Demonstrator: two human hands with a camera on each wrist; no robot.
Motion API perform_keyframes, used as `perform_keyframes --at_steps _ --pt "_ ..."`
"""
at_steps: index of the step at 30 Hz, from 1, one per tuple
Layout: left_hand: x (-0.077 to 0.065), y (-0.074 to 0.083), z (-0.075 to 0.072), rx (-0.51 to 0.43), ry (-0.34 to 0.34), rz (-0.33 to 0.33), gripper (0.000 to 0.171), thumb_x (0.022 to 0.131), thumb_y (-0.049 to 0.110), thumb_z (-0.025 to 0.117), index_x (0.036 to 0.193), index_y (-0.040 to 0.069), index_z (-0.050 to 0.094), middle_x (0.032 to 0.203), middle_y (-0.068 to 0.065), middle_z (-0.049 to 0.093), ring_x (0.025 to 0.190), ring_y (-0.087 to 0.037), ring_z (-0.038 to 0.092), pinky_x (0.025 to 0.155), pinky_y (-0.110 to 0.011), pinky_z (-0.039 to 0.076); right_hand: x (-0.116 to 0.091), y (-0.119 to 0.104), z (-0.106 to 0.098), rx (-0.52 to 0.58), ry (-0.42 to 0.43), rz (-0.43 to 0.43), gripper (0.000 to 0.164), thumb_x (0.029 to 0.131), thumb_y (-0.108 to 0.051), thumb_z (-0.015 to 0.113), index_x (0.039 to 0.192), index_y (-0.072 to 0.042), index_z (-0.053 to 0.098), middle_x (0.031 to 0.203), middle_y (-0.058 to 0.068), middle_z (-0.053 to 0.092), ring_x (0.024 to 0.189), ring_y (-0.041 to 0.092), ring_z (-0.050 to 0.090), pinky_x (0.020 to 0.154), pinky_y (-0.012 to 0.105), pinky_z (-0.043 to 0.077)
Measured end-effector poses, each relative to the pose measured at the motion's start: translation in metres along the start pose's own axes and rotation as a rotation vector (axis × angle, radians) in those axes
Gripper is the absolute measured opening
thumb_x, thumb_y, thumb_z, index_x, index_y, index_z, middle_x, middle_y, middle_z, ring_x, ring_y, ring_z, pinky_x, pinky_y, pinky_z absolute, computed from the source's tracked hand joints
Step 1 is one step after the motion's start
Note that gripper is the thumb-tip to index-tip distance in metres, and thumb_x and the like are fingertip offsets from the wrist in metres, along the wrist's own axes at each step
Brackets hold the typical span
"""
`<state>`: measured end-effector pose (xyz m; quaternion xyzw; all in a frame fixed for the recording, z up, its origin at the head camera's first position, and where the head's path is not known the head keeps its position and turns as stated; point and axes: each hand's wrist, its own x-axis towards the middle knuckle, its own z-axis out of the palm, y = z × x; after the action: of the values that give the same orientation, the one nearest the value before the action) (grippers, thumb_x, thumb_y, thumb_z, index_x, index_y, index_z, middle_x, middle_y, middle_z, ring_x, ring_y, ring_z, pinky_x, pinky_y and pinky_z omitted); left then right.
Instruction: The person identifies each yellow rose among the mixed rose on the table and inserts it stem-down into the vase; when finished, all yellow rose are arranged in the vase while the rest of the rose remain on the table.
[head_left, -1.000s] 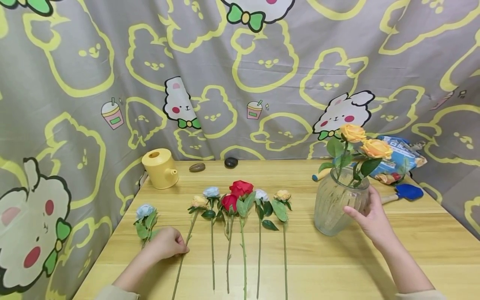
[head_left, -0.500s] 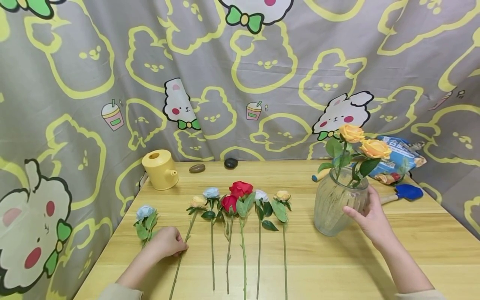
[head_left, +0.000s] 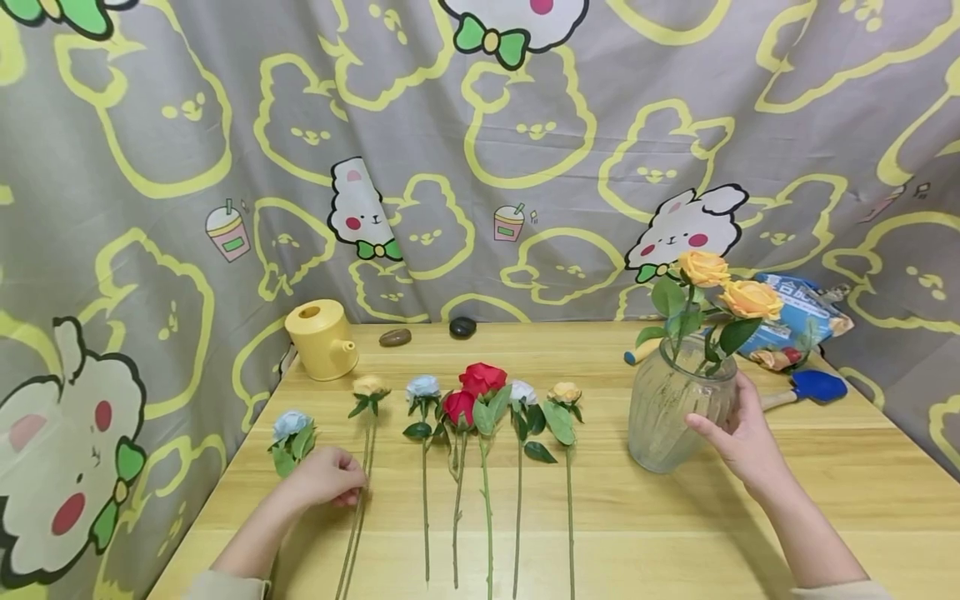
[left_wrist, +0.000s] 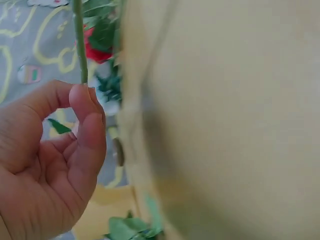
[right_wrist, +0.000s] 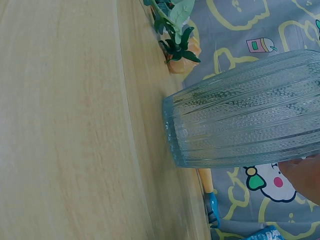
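My left hand (head_left: 324, 478) pinches the stem (left_wrist: 80, 45) of a pale yellow rose (head_left: 371, 386) between thumb and fingertips. The stem's shadow on the table shows it slightly raised. Around the side of a ribbed clear glass vase (head_left: 660, 421), my right hand (head_left: 742, 454) keeps a grip, its far fingers hidden behind the glass. Two orange-yellow roses (head_left: 750, 298) stand in that vase. Beside the left hand lies a light blue rose (head_left: 291, 425), its stem partly covered by the hand and forearm.
A row of single roses lies mid-table: blue (head_left: 423, 387), red (head_left: 482, 379), white (head_left: 522, 392) and yellow (head_left: 564, 391). Behind stand a yellow watering can (head_left: 321, 337) and two stones (head_left: 462, 327). A blue shovel (head_left: 817, 385) and a blue bag (head_left: 787, 321) lie right of the vase.
The pale yellow rose, flat on the table before, has shifted left and its stem has come up in my left hand, which moved slightly left. My right hand and the vase stay put.
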<state>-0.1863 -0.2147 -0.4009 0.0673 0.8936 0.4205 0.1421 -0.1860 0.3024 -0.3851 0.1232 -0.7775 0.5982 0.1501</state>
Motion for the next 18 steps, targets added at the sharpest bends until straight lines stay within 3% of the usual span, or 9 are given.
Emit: perform_keyframes --at_steps 5,8,13,18 --pt "0.004 0.025 -0.017 -0.143 -0.048 0.118 0.013 0.086 0.009 0.056 0.079 -0.002 0.054 0.069 -0.006 0.058 0.065 -0.02 0.058 0.063 -0.033 0.051 -0.001 0.0 -0.001 -0.013 -0.001 0.002 0.079 0.088 0.003 0.052 0.143 -0.021 0.001 0.144 0.013 0.008 0.129 0.009 0.017 0.087 0.006 0.026" --pt "0.014 0.053 -0.021 -0.133 -0.053 0.199 0.014 0.087 0.011 0.057 0.081 -0.001 0.054 0.071 -0.008 0.058 0.07 -0.024 0.058 0.069 -0.037 0.051 -0.002 0.0 -0.002 -0.018 0.004 -0.003 0.079 0.088 0.003 0.052 0.143 -0.021 0.002 0.143 0.012 0.009 0.128 0.009 0.018 0.087 0.006 0.026" --pt "0.04 0.114 -0.017 -0.055 -0.032 0.351 0.012 0.087 0.012 0.058 0.079 0.002 0.057 0.069 -0.007 0.059 0.07 -0.026 0.059 0.067 -0.034 0.05 -0.002 -0.001 -0.001 -0.018 0.009 -0.001 0.078 0.088 0.002 0.053 0.143 -0.021 0.003 0.141 0.012 0.01 0.128 0.009 0.018 0.088 0.005 0.026" --pt "0.051 0.186 -0.004 -0.088 0.02 0.47 0.008 0.086 0.009 0.059 0.082 0.002 0.059 0.073 -0.007 0.062 0.072 -0.027 0.06 0.067 -0.033 0.05 -0.001 -0.001 0.0 -0.021 0.012 -0.002 0.077 0.088 0.002 0.053 0.143 -0.021 0.004 0.141 0.013 0.012 0.126 0.008 0.021 0.088 0.005 0.026"
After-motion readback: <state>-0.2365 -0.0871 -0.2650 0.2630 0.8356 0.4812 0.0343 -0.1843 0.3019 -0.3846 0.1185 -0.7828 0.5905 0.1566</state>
